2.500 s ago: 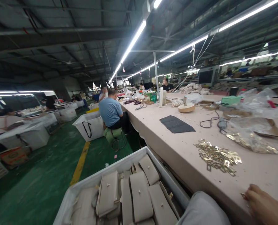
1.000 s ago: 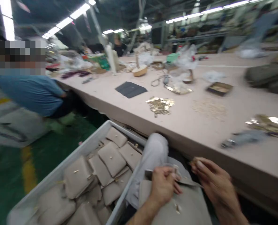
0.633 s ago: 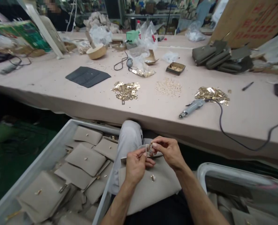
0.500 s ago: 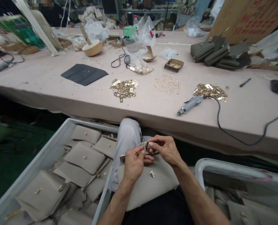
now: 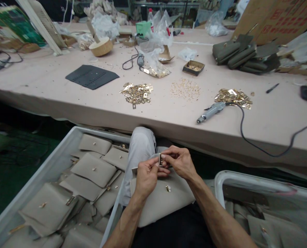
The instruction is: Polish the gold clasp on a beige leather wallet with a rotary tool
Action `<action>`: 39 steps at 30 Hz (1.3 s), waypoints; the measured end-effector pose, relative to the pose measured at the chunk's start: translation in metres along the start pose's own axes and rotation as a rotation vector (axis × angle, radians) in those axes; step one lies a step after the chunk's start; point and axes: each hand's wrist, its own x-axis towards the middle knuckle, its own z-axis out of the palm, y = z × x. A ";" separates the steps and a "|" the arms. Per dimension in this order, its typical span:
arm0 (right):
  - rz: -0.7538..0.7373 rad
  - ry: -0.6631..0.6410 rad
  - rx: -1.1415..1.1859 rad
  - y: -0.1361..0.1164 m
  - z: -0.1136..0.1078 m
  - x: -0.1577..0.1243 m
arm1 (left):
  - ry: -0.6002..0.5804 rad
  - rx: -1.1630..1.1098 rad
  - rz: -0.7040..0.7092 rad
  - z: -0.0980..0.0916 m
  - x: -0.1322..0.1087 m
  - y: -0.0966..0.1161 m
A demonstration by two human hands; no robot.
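A beige bag (image 5: pixel 166 203) with a gold turn-lock on its front lies across my lap. Above it, my left hand (image 5: pixel 146 175) pinches the end of the bag's strap or flap. My right hand (image 5: pixel 180 161) holds a small gold metal plate (image 5: pixel 161 159) against that end, thumb and forefinger pressed on it. Both sets of fingertips meet around the plate and partly cover it. On the table ahead lie a pile of gold frame plates (image 5: pixel 137 93), scattered tiny screws (image 5: pixel 184 89) and a second pile of gold plates (image 5: pixel 233 98).
A grey electric screwdriver (image 5: pixel 211 112) lies near the table edge, its cable trailing right. Left of my leg stands a bin (image 5: pixel 65 144) full of beige bags; another bin (image 5: pixel 220 175) is at right. Dark bags (image 5: pixel 243 57) lie piled before a cardboard box (image 5: pixel 274 24).
The gold plate now sits flatter against the strap end, with my right fingers closer to my left. The whole view has tilted slightly downward.
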 end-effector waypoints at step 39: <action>-0.127 -0.071 -0.111 0.000 -0.008 -0.003 | 0.039 -0.016 0.048 -0.002 -0.009 0.001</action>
